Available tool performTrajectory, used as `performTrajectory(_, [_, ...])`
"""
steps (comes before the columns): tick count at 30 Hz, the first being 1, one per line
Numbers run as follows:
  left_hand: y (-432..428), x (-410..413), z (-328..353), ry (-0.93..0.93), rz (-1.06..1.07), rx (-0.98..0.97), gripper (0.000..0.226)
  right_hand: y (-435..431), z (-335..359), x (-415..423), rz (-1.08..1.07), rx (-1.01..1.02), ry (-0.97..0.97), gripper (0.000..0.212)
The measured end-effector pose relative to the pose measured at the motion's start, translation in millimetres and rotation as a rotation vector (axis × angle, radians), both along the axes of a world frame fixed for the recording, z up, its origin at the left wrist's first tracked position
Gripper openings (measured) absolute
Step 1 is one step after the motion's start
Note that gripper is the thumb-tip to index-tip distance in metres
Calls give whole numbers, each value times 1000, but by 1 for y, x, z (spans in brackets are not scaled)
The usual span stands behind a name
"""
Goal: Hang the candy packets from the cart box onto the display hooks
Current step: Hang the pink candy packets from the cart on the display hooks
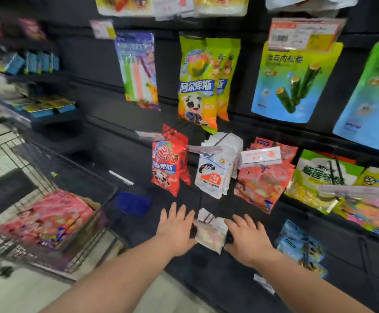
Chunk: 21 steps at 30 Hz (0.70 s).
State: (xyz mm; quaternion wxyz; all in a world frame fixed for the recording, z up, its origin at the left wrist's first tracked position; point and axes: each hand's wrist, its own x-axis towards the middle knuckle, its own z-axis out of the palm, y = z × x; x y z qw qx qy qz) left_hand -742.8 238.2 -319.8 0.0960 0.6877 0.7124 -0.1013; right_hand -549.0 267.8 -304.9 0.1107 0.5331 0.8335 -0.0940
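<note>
The cart box (94,206) holds pink candy packets (48,220); left hand (176,229) and right hand (247,241), fingers straight, flank a pale hung packet (211,236).

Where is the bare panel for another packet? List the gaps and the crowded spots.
Bare dark panel lies left of the red packets, above the cart, and again below the small packet between the left hand and right hand. Crowded: from the white packets rightward, the pink packets and green packets hang packed side by side.

Bare panel (107,123) btw cart (78,168) & pkts (170,161)
</note>
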Motion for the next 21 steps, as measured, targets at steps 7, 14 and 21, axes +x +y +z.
performTrajectory(7, [-54, -89, -2, -19, 115, -28, 84, -23, 3, -90, 96, 1, -44, 66])
performTrajectory(14, [-141, -243, -4, 4, 290, -6, 86, -78, -4, -253, 277, -40, -27, 69])
performTrajectory(21, [-225, -369, -6, 59, 432, -11, 83, -131, -15, -387, 418, -96, -9, 67])
